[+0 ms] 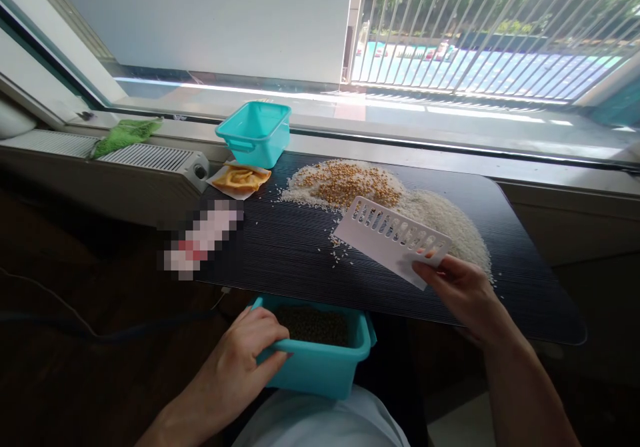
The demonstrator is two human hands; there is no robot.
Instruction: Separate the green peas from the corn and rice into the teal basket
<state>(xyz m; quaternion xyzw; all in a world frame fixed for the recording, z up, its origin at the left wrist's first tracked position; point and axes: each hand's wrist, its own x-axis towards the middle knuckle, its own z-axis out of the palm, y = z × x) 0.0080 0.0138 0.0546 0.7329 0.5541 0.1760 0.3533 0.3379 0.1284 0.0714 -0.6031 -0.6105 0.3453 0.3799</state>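
My left hand [250, 340] grips the near left rim of a turquoise plastic bin [315, 370] held below the table's front edge. Small dark grains [313, 325] cover its bottom. In my right hand [460, 290] is a flat white plastic slotted scraper [385, 240], pinched at its right end and tilted above the table. Behind it lies a heap of white rice [450, 217], with yellow beans [350, 182] spread over its left part. A few rice grains are scattered in front of the heap, partly hidden by the scraper.
The dark table [280, 254] stands against a window sill. At its back left are another turquoise bin [260, 134] and a folded yellow cloth [241, 179] on white paper. A blurred-out pinkish item [205, 237] lies at the left edge. A green cloth [127, 135] rests on the radiator [150, 157].
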